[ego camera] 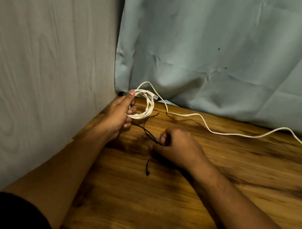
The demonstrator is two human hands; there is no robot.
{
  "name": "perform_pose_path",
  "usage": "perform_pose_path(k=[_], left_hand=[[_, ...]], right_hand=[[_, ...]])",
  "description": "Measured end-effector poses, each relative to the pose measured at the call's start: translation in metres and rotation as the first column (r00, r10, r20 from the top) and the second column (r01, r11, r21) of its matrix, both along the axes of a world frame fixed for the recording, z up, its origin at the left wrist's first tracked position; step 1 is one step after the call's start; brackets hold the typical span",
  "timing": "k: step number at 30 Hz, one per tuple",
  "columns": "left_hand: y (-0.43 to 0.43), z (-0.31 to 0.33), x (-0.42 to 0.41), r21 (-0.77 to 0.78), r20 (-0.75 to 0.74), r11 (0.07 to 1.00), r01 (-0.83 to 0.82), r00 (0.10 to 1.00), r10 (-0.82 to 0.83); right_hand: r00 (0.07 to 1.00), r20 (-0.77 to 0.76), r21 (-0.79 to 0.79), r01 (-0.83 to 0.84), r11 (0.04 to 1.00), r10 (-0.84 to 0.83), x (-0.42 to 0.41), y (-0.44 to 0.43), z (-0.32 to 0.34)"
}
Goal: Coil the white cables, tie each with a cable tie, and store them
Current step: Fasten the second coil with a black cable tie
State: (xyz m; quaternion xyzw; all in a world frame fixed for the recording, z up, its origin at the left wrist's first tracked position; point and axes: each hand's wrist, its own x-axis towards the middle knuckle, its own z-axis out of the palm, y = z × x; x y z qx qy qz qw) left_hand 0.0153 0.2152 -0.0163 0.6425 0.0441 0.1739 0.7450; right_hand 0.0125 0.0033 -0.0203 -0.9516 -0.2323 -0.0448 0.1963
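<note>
It looks like a corner of a home room: a brown wood-grain bench (155,208) meets a pale grey wood-patterned wall panel (41,47), and a creased light blue fabric curtain (218,47) hangs behind.

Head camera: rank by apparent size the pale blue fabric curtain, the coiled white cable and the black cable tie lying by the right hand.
1. Pale blue fabric curtain.
2. Coiled white cable, in the left hand.
3. Black cable tie, nearer the camera yet smallest.
</note>
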Motion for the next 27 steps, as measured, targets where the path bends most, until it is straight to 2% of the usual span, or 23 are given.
perform_pose_path(k=[3, 8, 12, 17, 23, 27], left_hand=[[-0.001, 0.000, 0.000, -0.003, 0.001, 1.000, 0.006, 1.000, -0.006], [-0.006, -0.001, -0.002, 0.003, 0.015, 1.000, 0.030, 0.999, -0.030], [-0.021, -0.003, 0.001, -0.096, 0.053, 0.993, 0.062, 0.997, -0.057], [-0.041, -0.002, 0.006, -0.147, 0.048, 0.978, 0.145, 0.989, -0.140], [-0.037, -0.013, 0.017, 0.045, -0.035, 0.988, 0.148, 0.989, -0.146], [-0.031, -0.014, 0.016, 0.012, -0.042, 0.985, 0.171, 0.985, -0.170]], right_hand=[[0.995, -0.089, -0.050, 0.038, 0.998, -0.042, -0.001, -0.005, 0.010], [0.996, -0.014, -0.122, 0.083, 0.989, -0.085, -0.006, -0.009, 0.013], [0.998, 0.067, -0.075, 0.015, 0.997, -0.010, -0.012, -0.013, 0.011], [0.999, 0.013, 0.027, -0.045, 0.999, 0.045, -0.013, -0.012, 0.010], [0.996, -0.005, 0.093, -0.086, 0.992, 0.087, -0.004, -0.019, 0.006], [0.998, -0.026, 0.117, -0.054, 0.992, 0.058, 0.007, -0.039, 0.007]])
